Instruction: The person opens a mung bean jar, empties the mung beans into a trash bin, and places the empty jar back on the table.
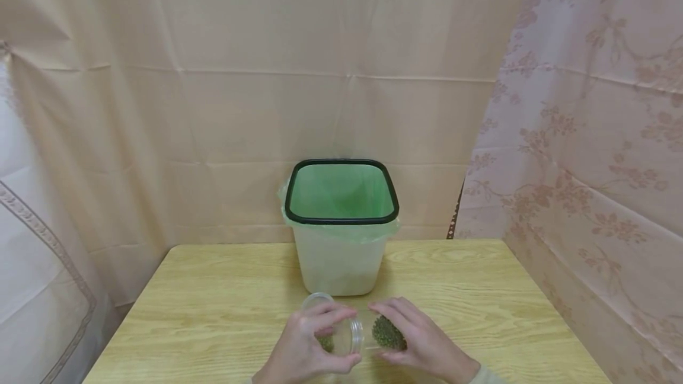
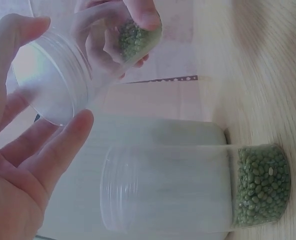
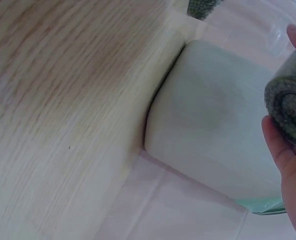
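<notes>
A clear jar (image 1: 368, 328) of green mung beans (image 2: 133, 40) is held tilted on its side above the table. My left hand (image 1: 304, 342) grips its ridged, see-through lid (image 2: 63, 80) between thumb and fingers. Around the bean-filled bottom end, my right hand (image 1: 427, 342) holds the jar with thumb and fingers. A second clear jar (image 2: 183, 185), with mung beans at its bottom, stands upright on the table; in the head view my left hand covers much of it.
Behind the jars, a white bin (image 1: 341, 259) with a green liner (image 1: 341, 191) and black rim stands at the far edge of the wooden table (image 1: 213, 301). Beige curtain (image 1: 240, 105) hangs behind it, and floral cloth (image 1: 597, 165) on the right.
</notes>
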A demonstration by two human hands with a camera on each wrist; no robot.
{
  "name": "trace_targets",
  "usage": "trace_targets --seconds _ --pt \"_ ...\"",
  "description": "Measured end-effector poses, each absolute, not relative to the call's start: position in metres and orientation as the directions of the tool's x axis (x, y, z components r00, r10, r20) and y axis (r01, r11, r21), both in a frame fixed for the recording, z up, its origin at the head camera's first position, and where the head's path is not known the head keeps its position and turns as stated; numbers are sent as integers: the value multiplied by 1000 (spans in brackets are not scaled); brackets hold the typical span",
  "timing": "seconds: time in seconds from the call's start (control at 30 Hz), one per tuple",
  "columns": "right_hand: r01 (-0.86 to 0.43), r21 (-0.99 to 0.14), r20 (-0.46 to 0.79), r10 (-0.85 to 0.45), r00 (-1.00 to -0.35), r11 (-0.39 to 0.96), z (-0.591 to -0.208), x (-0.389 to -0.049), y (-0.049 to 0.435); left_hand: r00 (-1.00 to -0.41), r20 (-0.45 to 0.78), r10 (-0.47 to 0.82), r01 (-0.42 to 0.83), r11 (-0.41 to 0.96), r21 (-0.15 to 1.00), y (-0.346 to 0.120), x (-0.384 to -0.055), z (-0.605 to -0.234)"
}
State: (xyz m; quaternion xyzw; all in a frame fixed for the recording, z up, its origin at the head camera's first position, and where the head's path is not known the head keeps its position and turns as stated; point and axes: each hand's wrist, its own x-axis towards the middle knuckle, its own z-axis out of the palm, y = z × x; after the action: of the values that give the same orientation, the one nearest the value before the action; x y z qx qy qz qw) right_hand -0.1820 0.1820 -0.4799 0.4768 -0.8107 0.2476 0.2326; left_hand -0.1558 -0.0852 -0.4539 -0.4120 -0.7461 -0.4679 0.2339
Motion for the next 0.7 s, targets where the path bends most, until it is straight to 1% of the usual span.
trace_targets --seconds 0.1,0.2,0.3,0.37,0.43,0.53,0.63,0.7 --pt "-884 -176 618 -651 -441 432 -481 -182 182 -526 754 395 851 230 473 -84 -157 -455" --pt "-878 -177 626 -637 -449 445 -478 -182 181 -518 750 411 855 216 472 -85 -158 -456" --pt "-861 -206 610 -626 -485 465 -475 -182 180 -545 714 440 835 205 511 -87 -156 -456" --pt "-852 -240 594 -624 -508 465 -474 -182 179 -537 704 465 841 239 485 -89 -156 -454" --pt "-848 -270 580 -626 -521 455 -473 -183 179 -502 717 484 865 269 424 -90 -157 -452" --pt "-859 -292 584 -633 -509 421 -471 -184 180 -425 753 503 903 294 313 -91 -159 -449" --pt "-868 -299 583 -644 -495 397 -469 -184 180 -360 777 516 929 275 247 -92 -162 -448" --pt "-866 -316 572 -651 -500 387 -469 -184 179 -335 782 526 938 268 221 -92 -162 -447"
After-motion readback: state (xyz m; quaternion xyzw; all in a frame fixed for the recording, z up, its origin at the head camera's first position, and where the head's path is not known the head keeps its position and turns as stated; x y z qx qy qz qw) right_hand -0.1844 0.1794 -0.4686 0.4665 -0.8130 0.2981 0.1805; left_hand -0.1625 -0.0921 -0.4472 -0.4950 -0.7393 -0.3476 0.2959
